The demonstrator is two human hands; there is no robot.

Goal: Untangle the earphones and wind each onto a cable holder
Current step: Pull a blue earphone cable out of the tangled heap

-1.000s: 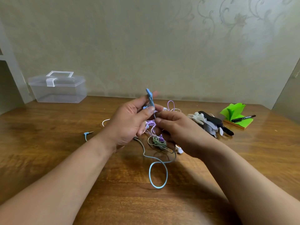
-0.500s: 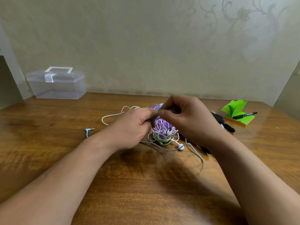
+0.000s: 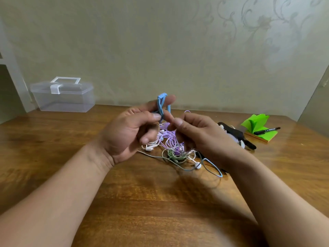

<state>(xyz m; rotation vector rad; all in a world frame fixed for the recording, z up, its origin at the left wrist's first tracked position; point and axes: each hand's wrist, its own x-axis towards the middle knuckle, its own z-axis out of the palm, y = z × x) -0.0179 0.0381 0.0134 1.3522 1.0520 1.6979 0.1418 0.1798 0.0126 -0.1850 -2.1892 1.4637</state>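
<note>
Light-blue plastic cable holder, blue cable wrapped on it, pinched upright btwn thumb & forefinger of left hand, above wooden table. Right hand just beside, fingers curled at the blue strand; actual pinch: can't tell. Underneath: purple/white/green earphone tangle on table, blue loop trailing right.

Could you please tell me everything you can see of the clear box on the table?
The box is clear plastic by its look, rectangular, lid shut, with a white latch in front and a white handle on top. Nothing shows inside. It stands upright at the table's far left near the wall; nothing but the table seems to touch it.
</note>
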